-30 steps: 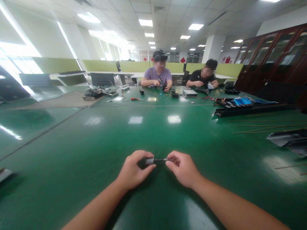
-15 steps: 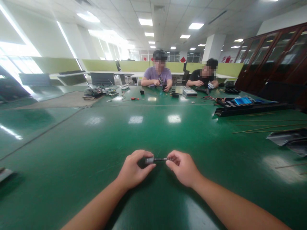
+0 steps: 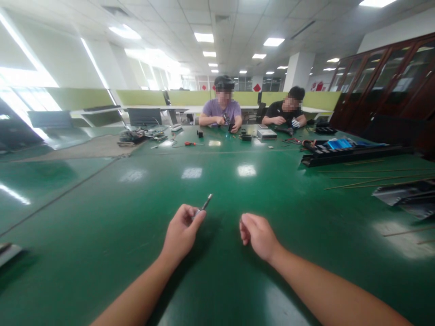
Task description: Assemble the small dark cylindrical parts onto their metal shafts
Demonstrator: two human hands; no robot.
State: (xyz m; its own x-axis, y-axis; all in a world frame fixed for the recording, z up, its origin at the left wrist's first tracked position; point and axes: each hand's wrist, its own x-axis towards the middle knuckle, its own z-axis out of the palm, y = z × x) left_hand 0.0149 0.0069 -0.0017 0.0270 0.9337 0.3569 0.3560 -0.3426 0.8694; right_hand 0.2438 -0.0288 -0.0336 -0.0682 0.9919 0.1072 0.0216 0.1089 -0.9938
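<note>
Green glossy tabletop (image 3: 136, 194) across most of the lower view; two people seated at its far side, one in a purple short-sleeved shirt (image 3: 220, 108), one in a black short-sleeved shirt (image 3: 276, 111); long black trough (image 3: 322, 160) over on the right; my bare right hand (image 3: 260, 235) curled, well clear of the shaft, can't tell if its fingertips pinch anything; my bare left hand (image 3: 180, 231) grasping a small grey cylindrical part with thin dark shaft (image 3: 206, 203) between thumb and fingers; shaft tilted up-right, pale tip (image 3: 210, 196) free.
</note>
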